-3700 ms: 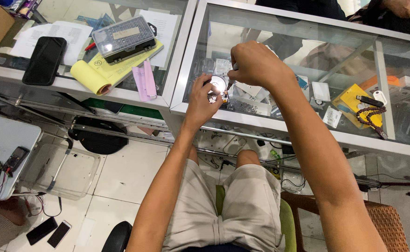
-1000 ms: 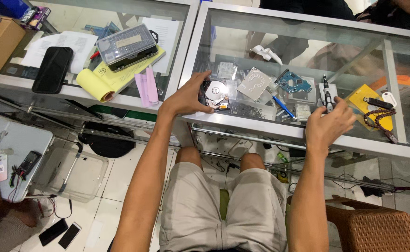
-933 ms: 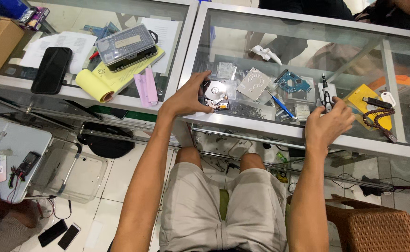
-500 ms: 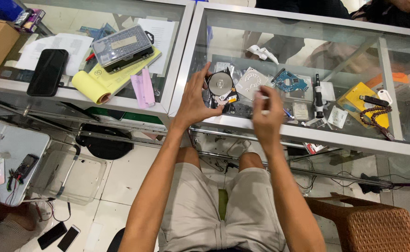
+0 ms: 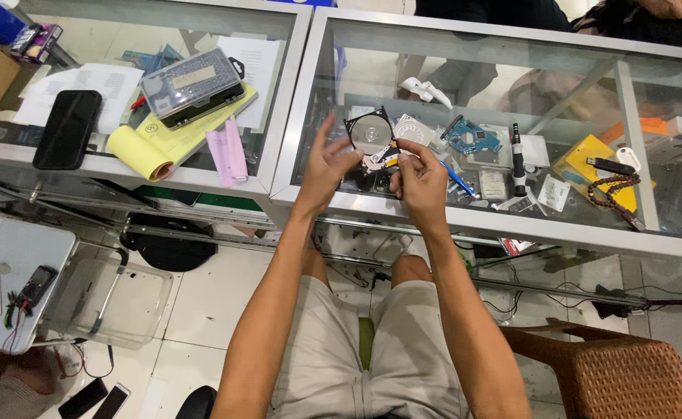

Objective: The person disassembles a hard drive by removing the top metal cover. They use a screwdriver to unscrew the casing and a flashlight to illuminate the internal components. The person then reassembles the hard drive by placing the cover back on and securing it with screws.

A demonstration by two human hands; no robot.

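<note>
Both hands have closed in since a moment ago. Left hand [image 5: 327, 164] steadies the opened hard drive [image 5: 372, 143] on the glass table [image 5: 465, 221], fingers spread, grip apart. Right hand [image 5: 421, 182], just beside it, pinches a small tool at the drive; careful fine work seems called for.

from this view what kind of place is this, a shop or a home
Likely a small electronics repair shop: glass display counters, an opened hard drive between the left hand and right hand, and a loose circuit board.
</note>
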